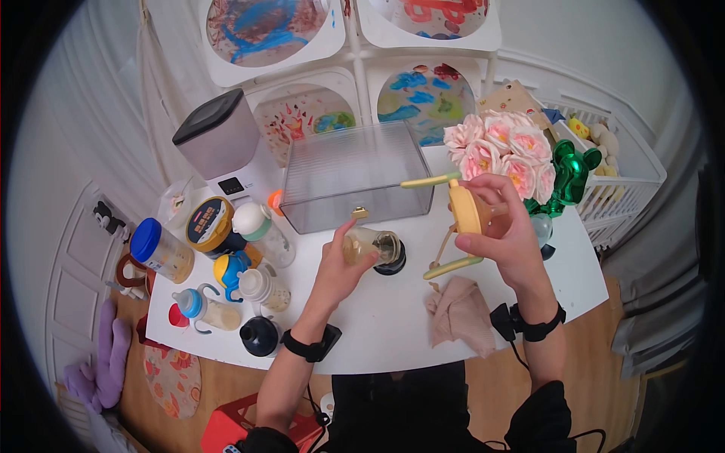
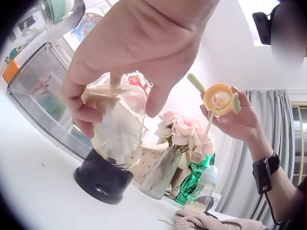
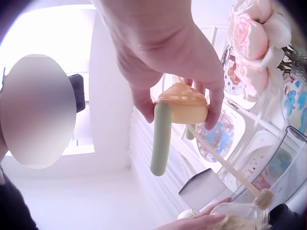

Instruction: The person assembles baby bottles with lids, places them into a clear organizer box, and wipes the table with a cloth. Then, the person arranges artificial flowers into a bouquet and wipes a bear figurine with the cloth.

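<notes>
My left hand (image 1: 338,266) grips a clear bottle (image 2: 120,127) around its side, fingers on one side and thumb on the other. A dark ring-shaped base (image 2: 103,177) is at the bottle's lower end, close over the white table. To the right and higher up, my right hand (image 1: 504,219) holds a yellow straw lid (image 3: 187,108) between thumb and fingers. Two green handles (image 3: 161,139) stick out from the lid. A pale straw (image 3: 223,160) with a small weighted end hangs from it, apart from the bottle in the head view.
Several baby bottles and a tub (image 1: 213,225) crowd the table's left side. A clear lidded box (image 1: 355,174) stands at the back, near a grey-white appliance (image 1: 219,140). Pink flowers (image 1: 502,147) and a green shiny figure (image 1: 570,174) are at right. A beige cloth (image 1: 461,313) lies in front.
</notes>
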Action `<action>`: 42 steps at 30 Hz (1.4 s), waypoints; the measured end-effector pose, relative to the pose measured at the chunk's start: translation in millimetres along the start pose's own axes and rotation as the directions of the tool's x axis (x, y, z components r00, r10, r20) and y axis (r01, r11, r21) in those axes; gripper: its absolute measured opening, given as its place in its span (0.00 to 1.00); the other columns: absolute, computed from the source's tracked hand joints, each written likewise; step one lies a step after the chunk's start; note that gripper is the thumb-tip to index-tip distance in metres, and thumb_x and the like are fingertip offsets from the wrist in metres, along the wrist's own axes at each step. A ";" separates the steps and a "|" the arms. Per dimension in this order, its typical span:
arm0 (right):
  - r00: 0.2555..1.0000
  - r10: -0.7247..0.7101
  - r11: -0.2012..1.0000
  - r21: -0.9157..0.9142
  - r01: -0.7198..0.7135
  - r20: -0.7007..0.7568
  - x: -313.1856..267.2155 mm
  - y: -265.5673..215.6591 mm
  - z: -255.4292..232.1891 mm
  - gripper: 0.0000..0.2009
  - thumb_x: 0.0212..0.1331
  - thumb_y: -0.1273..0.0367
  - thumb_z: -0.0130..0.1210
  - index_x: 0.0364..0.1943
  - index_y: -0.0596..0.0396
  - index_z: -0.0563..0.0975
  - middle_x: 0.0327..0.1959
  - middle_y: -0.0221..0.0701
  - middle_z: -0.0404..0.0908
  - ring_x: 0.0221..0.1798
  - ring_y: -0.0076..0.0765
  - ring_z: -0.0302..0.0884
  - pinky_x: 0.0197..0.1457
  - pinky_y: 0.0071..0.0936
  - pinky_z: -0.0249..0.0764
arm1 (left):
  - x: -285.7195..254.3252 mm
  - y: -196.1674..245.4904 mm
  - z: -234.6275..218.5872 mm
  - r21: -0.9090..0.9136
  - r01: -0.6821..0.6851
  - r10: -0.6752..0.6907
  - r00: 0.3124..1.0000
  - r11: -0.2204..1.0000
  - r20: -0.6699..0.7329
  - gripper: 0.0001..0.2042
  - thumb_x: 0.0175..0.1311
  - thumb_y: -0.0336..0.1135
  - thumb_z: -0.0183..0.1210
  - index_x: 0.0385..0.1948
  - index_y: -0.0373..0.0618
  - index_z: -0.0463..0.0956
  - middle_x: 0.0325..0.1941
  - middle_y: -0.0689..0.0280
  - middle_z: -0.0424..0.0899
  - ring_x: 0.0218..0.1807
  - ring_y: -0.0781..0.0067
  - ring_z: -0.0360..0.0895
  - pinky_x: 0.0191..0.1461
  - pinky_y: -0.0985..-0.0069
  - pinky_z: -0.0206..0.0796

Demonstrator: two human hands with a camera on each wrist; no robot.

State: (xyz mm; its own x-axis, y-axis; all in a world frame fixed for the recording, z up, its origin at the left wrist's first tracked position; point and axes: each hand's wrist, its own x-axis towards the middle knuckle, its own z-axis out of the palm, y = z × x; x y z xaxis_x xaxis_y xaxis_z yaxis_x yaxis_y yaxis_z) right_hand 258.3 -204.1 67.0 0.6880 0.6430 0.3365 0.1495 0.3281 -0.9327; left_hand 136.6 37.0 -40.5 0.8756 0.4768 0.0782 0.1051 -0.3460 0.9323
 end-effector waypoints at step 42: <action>1.000 0.024 0.999 0.041 -0.023 -0.016 -35.3 -9.8 -12.8 0.38 0.43 0.80 0.72 0.60 0.54 0.62 0.61 0.35 0.70 0.61 0.28 0.70 0.60 0.29 0.73 | 17.3 57.5 9.7 0.570 -0.249 0.225 0.968 0.783 0.114 0.37 0.43 0.35 0.72 0.62 0.43 0.69 0.61 0.53 0.75 0.59 0.51 0.75 0.61 0.64 0.70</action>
State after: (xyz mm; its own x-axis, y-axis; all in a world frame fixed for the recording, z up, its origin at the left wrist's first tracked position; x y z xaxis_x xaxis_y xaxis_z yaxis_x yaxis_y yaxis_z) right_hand 241.6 -238.8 62.6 0.7030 0.6393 0.3117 0.1038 0.3413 -0.9342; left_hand 162.3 17.4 11.1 0.9246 0.2914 0.2455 0.1329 -0.8505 0.5090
